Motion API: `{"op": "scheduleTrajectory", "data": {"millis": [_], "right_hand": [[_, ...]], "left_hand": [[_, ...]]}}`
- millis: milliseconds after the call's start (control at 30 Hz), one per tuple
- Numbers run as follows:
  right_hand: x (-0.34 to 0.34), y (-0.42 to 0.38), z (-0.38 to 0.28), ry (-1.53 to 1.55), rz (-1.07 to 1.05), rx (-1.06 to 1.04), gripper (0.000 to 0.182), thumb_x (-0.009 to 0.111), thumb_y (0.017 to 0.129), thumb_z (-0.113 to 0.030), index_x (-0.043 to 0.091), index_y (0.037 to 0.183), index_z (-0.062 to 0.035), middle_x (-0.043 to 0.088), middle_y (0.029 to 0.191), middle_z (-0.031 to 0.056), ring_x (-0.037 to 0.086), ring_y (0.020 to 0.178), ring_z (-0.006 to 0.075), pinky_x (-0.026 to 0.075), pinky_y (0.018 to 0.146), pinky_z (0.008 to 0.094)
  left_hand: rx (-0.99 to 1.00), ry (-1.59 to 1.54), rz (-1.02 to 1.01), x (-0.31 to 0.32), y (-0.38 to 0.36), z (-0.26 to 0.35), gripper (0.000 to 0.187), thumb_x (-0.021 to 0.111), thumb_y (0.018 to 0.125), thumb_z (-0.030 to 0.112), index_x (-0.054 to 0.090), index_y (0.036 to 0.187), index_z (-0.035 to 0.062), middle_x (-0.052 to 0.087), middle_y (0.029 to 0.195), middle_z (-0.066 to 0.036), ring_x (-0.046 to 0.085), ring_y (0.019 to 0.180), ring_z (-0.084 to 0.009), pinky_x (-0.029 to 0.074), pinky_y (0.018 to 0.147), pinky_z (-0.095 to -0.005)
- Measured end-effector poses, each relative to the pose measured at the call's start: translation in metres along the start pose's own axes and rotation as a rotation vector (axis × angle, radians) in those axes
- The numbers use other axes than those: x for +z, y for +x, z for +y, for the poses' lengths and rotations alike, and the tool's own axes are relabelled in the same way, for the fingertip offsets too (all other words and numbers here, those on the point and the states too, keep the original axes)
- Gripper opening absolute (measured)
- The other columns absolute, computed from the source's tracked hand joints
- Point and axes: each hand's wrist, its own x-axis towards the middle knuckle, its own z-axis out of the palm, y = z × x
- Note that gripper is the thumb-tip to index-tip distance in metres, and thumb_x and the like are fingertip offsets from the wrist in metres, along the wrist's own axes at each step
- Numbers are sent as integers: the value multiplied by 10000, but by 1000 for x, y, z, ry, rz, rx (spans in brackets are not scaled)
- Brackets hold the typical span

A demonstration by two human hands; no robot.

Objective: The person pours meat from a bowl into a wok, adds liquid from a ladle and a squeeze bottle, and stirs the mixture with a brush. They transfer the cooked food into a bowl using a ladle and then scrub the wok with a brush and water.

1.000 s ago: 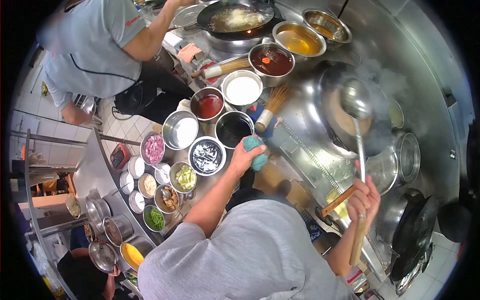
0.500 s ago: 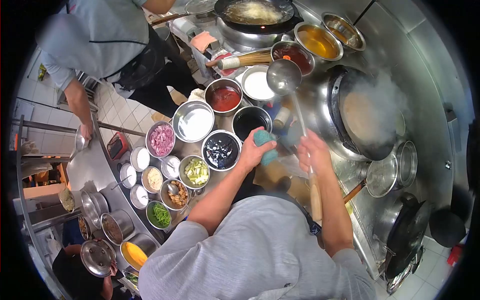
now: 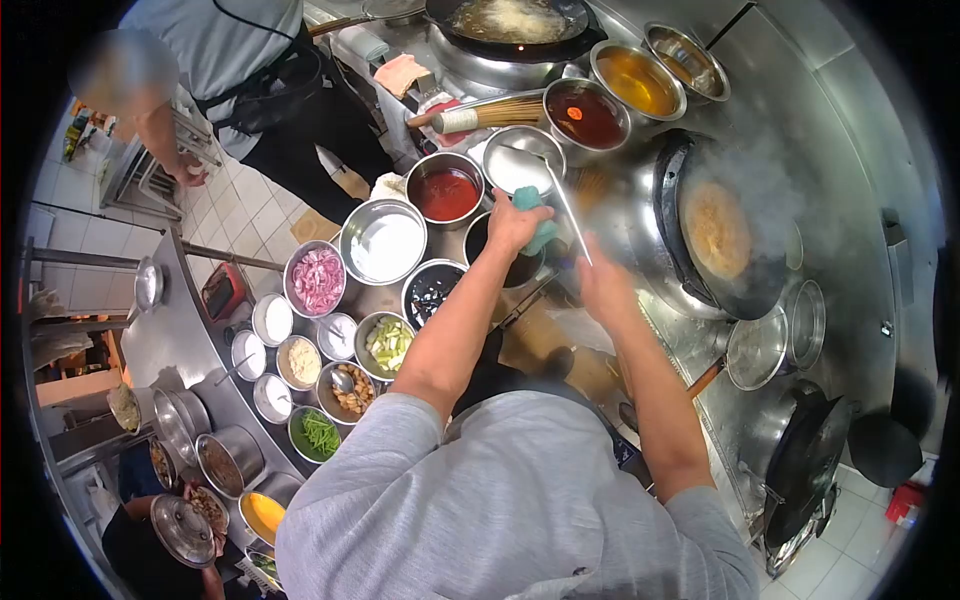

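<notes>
My right hand (image 3: 607, 285) is wrapped round a ladle (image 3: 569, 213). The ladle's head end reaches into the steel pot of white contents (image 3: 514, 174). A green cloth or pad (image 3: 537, 222) is gripped in my left hand (image 3: 515, 225), which is above the pot of dark sauce (image 3: 480, 238) and close to the white pot. To the right, steam rises from a wok (image 3: 722, 232) with brownish contents. Left of my hands stand a pot of red sauce (image 3: 446, 194) and a large bowl of white contents (image 3: 383, 243).
Bowls of sliced onion (image 3: 317, 281), cut green vegetables (image 3: 389, 343) and seasonings crowd the left side. Pots of oil (image 3: 637, 81) and reddish liquid (image 3: 588, 114) stand ahead, near another wok (image 3: 512, 25). A co-worker (image 3: 270, 90) stands ahead left. Strainers (image 3: 756, 347) lie right.
The ladle's head has gone from above the counter into the white pot. My left hand moved slightly forward with the green cloth. The co-worker's hand left the metal bowl on the left counter.
</notes>
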Motion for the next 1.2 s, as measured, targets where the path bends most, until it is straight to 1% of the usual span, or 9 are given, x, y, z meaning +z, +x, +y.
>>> {"op": "scheduleTrajectory", "data": {"millis": [200,267,500,633,767,833,1033,1133,1200], "right_hand": [[-16,-13,11,57,-36,-80,541,497,1063,-281,422,1558,-77,689,893,347,679,841,535,509,806,628],[-22,1,6,11,-36,-7,547,500,1060,-277,419,1557,-63,686,887,350,680,837,532,512,806,625],[-19,-16,9,21,-68,-70,546,510,1051,-261,437,1548,-48,691,867,338,681,810,529,527,803,612],[-23,8,-3,-11,-37,32,546,514,1053,-262,437,1555,-60,691,866,343,686,818,534,528,801,609],[-11,-18,7,75,-22,-87,538,517,1052,-258,439,1558,-93,691,871,346,686,834,537,522,803,609],[-17,-11,3,68,-61,-44,528,523,1049,-256,445,1544,-89,685,877,352,678,840,545,517,809,614],[-10,-6,1,17,-95,12,533,527,1049,-263,434,1547,-95,689,920,350,676,897,535,508,851,615],[-9,-5,15,141,-11,-99,538,526,1050,-269,437,1555,-108,688,947,354,675,902,541,512,856,611],[-10,8,3,105,-28,7,532,524,1051,-275,451,1552,-112,690,965,351,675,912,540,514,862,607]], "left_hand": [[21,94,-50,-8,-4,-3,1350,908,665,434,127,1602,-145,457,1533,-355,498,1417,-413,391,1174,-382],[227,88,100,7,7,-25,1374,891,680,478,92,1585,-178,402,1558,-382,500,1409,-440,389,1180,-396],[140,132,19,-7,-9,-4,1325,870,696,455,113,1603,-146,478,1509,-364,526,1387,-435,414,1152,-401],[161,156,28,-5,-9,-7,1353,876,694,470,84,1603,-145,473,1504,-378,535,1370,-441,416,1152,-402],[150,150,18,-7,-7,-5,1382,886,676,454,55,1598,-155,510,1453,-392,547,1350,-452,428,1142,-403],[142,127,3,-8,-9,-6,1353,885,685,439,82,1609,-137,419,1547,-386,499,1415,-440,389,1177,-392],[145,133,4,-8,-8,-4,1352,884,686,436,82,1607,-143,421,1549,-379,494,1421,-430,385,1182,-391],[136,126,6,-6,-6,-6,1351,886,683,432,86,1605,-146,416,1551,-382,486,1433,-416,383,1184,-385],[144,119,2,-5,-7,-8,1359,888,678,432,81,1601,-155,404,1558,-384,473,1444,-415,377,1189,-380]]}}
